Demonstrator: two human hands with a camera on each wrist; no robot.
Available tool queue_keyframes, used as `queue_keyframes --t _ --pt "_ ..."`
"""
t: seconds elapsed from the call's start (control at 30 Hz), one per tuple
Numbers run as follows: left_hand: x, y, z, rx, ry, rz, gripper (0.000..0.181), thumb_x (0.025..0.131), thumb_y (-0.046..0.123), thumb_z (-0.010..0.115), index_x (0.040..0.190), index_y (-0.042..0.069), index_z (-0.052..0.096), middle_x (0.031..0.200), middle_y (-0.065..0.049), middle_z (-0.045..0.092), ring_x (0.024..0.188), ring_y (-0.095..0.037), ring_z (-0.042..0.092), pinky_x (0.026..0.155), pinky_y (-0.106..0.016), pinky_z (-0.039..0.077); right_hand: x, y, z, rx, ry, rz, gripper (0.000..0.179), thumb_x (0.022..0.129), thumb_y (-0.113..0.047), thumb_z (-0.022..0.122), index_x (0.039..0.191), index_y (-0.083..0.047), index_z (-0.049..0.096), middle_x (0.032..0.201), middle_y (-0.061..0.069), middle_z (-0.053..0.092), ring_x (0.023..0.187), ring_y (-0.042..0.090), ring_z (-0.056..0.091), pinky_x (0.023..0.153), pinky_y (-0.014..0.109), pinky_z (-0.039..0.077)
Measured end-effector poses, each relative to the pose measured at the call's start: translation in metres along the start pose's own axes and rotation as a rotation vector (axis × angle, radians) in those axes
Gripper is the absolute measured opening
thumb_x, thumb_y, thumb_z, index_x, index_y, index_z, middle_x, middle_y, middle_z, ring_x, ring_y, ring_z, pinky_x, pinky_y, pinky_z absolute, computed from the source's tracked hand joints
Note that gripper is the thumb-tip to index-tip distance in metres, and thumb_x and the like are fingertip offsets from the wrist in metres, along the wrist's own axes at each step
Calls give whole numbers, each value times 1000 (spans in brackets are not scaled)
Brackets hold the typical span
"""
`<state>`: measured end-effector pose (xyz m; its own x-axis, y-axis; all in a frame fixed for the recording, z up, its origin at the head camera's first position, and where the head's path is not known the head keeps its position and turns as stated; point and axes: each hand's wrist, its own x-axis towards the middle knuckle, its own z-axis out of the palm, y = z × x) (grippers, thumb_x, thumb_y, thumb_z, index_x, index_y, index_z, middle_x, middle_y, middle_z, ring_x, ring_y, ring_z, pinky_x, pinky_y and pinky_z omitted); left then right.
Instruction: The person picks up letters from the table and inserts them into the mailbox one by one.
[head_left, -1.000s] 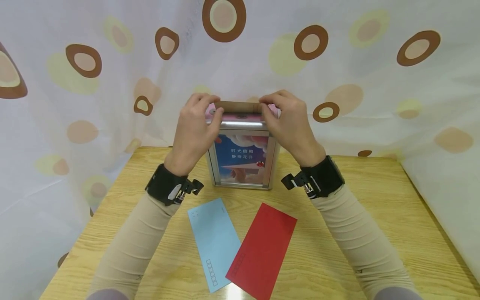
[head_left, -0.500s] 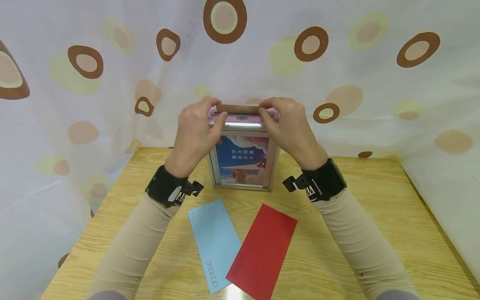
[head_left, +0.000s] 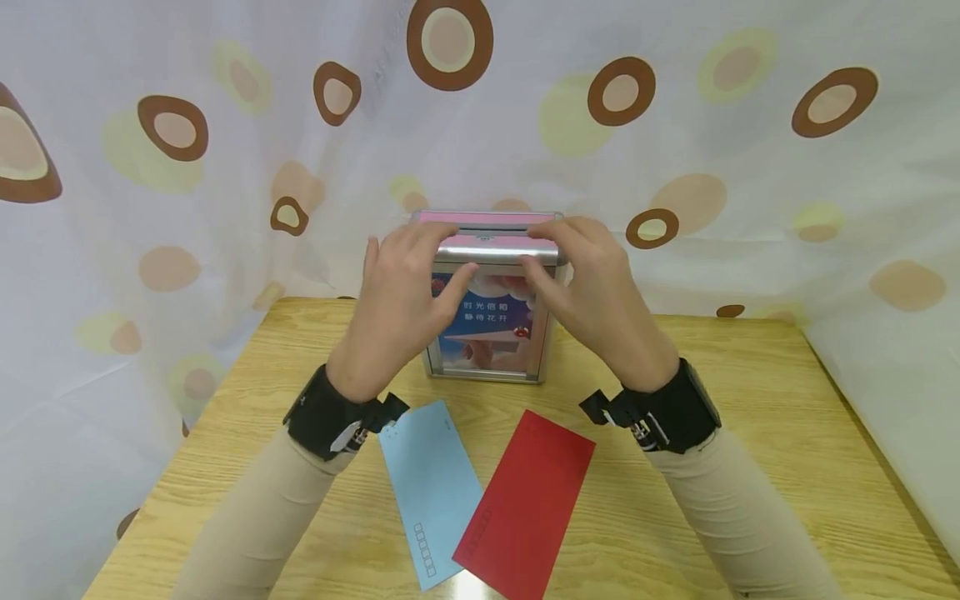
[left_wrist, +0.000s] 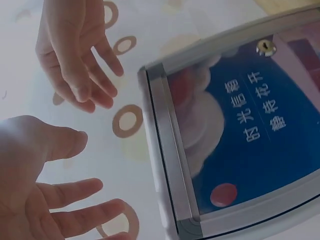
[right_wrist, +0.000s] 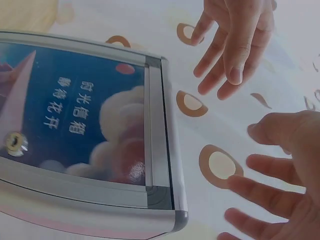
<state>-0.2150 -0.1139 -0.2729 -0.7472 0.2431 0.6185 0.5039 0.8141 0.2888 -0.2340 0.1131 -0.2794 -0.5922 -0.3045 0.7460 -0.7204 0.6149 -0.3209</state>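
A letter box (head_left: 487, 342) in a silver frame stands at the back of the table, with a pink top and a dark slot (head_left: 495, 227) across it. Its blue front panel carries white characters, a cloud picture and a brass lock (left_wrist: 266, 47). My left hand (head_left: 401, 300) hovers at the box's upper left, fingers spread and holding nothing. Mirroring it at the upper right is my right hand (head_left: 607, 296), with nothing in its grasp. Both wrist views show the left hand (left_wrist: 30, 185) and right hand (right_wrist: 280, 185) apart from the box. No brown envelope shows above the slot.
On the wooden table (head_left: 750, 400) in front of the box lie a light blue envelope (head_left: 431, 492) and a red envelope (head_left: 525, 508), whose lower left corner overlaps the blue one. A white curtain (head_left: 712, 167) with brown and yellow spots hangs behind and at the sides.
The brown envelope held by both hands over the slot has gone down out of sight into the box. Both hands have let go, spread their fingers and drawn back toward me.
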Motion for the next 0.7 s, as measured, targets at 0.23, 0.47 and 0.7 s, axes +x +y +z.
queue_keyframes --t 0.23,0.47,0.7 --pt "-32 12 9 43 -63 27 60 97 39 71 143 4 56 145 -18 58 144 -45 44 113 -83 16 -43 -4 -11 -3 74 -25 36 87 -12 81 117 4 70 114 20 71 120 39 60 103 53 51" --pt "-70 21 32 90 -115 39 75 92 47 75 149 4 51 154 -23 49 150 -53 29 113 -84 10 -88 0 -11 -53 41 92 46 85 -17 79 126 2 68 120 21 70 124 44 56 104 62 47" --pt "-107 24 59 99 -305 -55 99 86 66 71 160 9 37 163 -21 37 153 -53 20 117 -80 8 -134 2 2 -103 -135 217 67 82 -22 84 137 5 57 134 28 63 132 55 50 102 72 46"
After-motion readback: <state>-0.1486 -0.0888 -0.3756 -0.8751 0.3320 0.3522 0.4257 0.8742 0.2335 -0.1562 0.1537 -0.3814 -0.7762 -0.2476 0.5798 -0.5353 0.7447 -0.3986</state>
